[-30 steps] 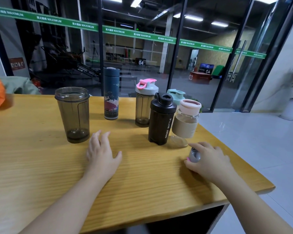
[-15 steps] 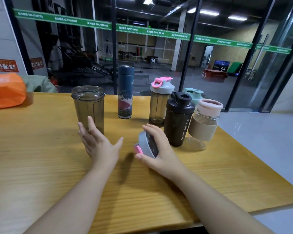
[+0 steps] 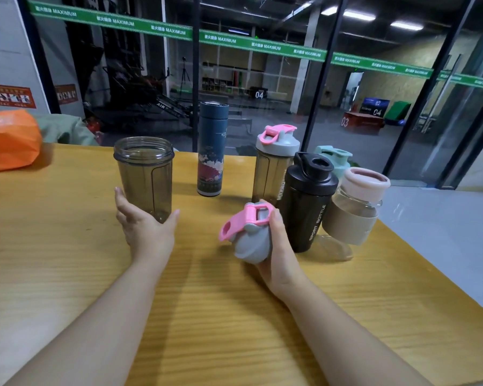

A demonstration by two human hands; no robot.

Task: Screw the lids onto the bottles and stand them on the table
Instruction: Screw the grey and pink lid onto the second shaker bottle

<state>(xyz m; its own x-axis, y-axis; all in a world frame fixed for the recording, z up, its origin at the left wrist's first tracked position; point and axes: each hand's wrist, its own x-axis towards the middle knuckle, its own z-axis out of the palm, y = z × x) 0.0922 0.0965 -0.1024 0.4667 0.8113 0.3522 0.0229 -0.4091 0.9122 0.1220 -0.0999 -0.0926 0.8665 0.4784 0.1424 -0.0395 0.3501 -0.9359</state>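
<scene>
Standing near the left, the open smoky bottle (image 3: 144,174) has no lid; the left hand (image 3: 145,228), fingers spread, now reaches its base, nearer than half a second ago. Behind runs a green band (image 3: 168,30) reading "MAXIMUM". The right hand (image 3: 276,240) grips the grey lid with pink flap (image 3: 248,232), lifted higher than before. Further right, the capped black bottle (image 3: 307,201) reads "SPORT BOTTLE". The wooden table (image 3: 67,260) lies bare in front, and its right edge is near the bottles.
</scene>
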